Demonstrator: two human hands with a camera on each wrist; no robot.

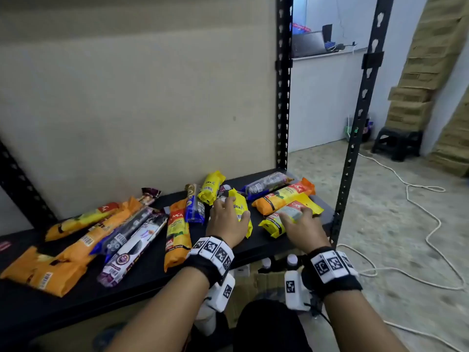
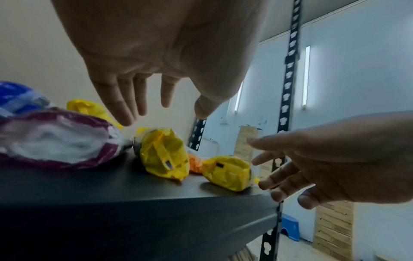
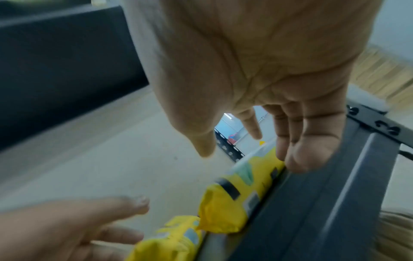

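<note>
The left hand (image 1: 228,222) is hovering with its fingers (image 2: 121,104) spread straight, gripping nothing, and a yellow packet (image 1: 241,207) is lying on the shelf (image 1: 142,280) just beneath them. The right hand (image 1: 303,229) is stretching open, gripping nothing, over a second yellow packet (image 1: 272,226). An orange packet (image 1: 281,196) is lying just beyond its fingertips.

2 yellow plastic-wrapped packs, both lying flat at the right end of the black shelf (image 1: 152,275). Left yellow pack (image 1: 241,207): short, plump, barcode up, long axis front-to-back, crimped end twd front edge. Right yellow pack (image 1: 272,224): longer, red logo patch + pale label, lies diag., just beside an orange pack (image 1: 281,198).
</note>
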